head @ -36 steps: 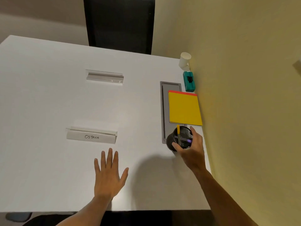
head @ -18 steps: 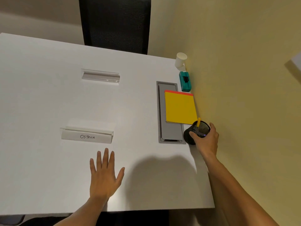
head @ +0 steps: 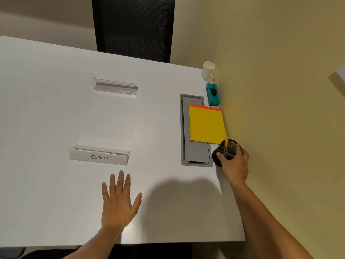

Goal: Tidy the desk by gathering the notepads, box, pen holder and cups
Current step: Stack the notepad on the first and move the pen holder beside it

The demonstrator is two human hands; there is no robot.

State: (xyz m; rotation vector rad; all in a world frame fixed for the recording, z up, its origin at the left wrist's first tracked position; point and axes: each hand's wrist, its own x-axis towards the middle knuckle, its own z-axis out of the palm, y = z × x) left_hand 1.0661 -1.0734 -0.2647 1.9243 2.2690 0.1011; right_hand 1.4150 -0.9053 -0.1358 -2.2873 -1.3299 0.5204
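White desk [head: 56,113] against yellow wall [head: 280,90], black chair [head: 133,27].

Yellow notepad [head: 207,125], teal box [head: 212,94], black mesh pen holder [head: 230,146], seemingly white cup [head: 207,70]

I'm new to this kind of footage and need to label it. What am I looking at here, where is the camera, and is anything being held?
There is no machine: a person wears a camera on the head, looking down at their own two bare hands over a white desk. The left hand lies flat and open on the desk, holding nothing. The right hand grips a black mesh pen holder with pens in it, beside the yellow wall. Along that wall lie a yellow notepad partly over a grey cable hatch, a teal box and white paper cups. Two clear name-card stands sit mid-desk; the nearer one reads "Ostrich". A black chair stands behind.
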